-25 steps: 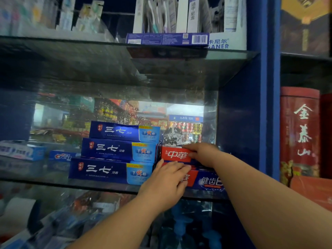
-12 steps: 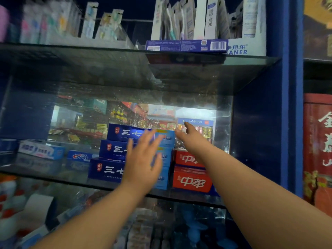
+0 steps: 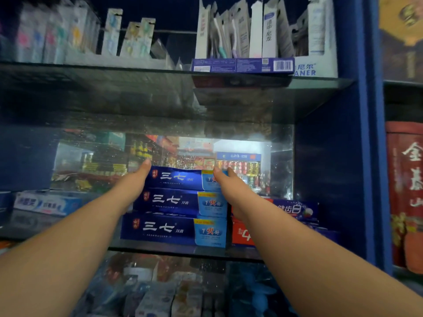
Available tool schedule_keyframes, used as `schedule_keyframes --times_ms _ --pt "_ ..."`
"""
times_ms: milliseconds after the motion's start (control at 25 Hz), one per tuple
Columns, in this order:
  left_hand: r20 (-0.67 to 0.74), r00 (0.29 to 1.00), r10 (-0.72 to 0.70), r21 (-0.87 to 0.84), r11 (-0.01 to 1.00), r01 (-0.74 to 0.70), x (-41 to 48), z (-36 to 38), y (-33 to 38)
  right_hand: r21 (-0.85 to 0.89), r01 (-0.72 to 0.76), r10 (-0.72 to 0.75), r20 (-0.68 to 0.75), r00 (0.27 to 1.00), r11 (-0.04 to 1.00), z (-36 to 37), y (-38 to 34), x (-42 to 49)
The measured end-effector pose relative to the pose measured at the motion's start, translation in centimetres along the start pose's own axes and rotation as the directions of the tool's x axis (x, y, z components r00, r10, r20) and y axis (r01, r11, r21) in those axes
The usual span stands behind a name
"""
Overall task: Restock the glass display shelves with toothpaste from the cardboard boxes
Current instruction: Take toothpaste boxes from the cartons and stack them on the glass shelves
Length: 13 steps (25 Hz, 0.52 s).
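Note:
Three blue toothpaste boxes lie stacked on the middle glass shelf (image 3: 160,248). My left hand (image 3: 135,181) holds the left end of the top blue box (image 3: 178,179), thumb up along its edge, fingers hidden behind it. My right hand (image 3: 229,186) pinches the box's right end. Below it sit the second blue box (image 3: 169,200) and the bottom one (image 3: 164,228). To the right, red toothpaste boxes (image 3: 242,234) carry a dark blue box (image 3: 295,209), partly hidden by my right arm.
A white and blue toothpaste box (image 3: 45,203) lies at the shelf's left. The upper glass shelf (image 3: 114,72) holds toothbrush packs (image 3: 240,35). A blue upright (image 3: 366,156) closes the right side, with red tins (image 3: 405,179) beyond. More packs lie on the shelf below.
Both hands left the red boxes at the lower right, rose open in front of the blue stack, and now hold the two ends of the top blue box.

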<state>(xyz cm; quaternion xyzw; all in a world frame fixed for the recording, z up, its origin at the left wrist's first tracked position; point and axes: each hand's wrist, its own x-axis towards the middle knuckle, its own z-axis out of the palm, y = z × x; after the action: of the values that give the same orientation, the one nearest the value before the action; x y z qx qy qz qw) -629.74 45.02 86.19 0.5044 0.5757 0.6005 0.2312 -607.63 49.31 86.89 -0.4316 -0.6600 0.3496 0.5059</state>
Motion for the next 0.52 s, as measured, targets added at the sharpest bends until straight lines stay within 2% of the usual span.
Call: schedule_keyframes --times_ms 240,360,440,520 --pt "0.035 0.999 0.001 -0.040 0.999 0.001 1.1 -0.8 -1.4 0.016 -0.012 0.012 -0.037 0.999 1.000 0.4 -0.3 -1.3" --pt "-0.030 1.000 0.005 -0.072 0.997 -0.007 0.3 -0.9 -1.5 0.026 -0.013 0.015 -0.087 0.996 1.000 1.1 -0.1 -1.5" --pt "-0.139 0.989 0.050 0.023 0.999 -0.048 -0.2 -0.7 -1.6 -0.027 0.018 -0.022 -0.149 0.989 0.999 1.4 -0.3 -2.4" --pt "-0.197 0.963 0.185 0.199 0.969 -0.145 -0.9 -0.5 -1.5 -0.116 0.084 -0.105 -0.185 0.977 0.990 1.6 -0.5 -3.8"
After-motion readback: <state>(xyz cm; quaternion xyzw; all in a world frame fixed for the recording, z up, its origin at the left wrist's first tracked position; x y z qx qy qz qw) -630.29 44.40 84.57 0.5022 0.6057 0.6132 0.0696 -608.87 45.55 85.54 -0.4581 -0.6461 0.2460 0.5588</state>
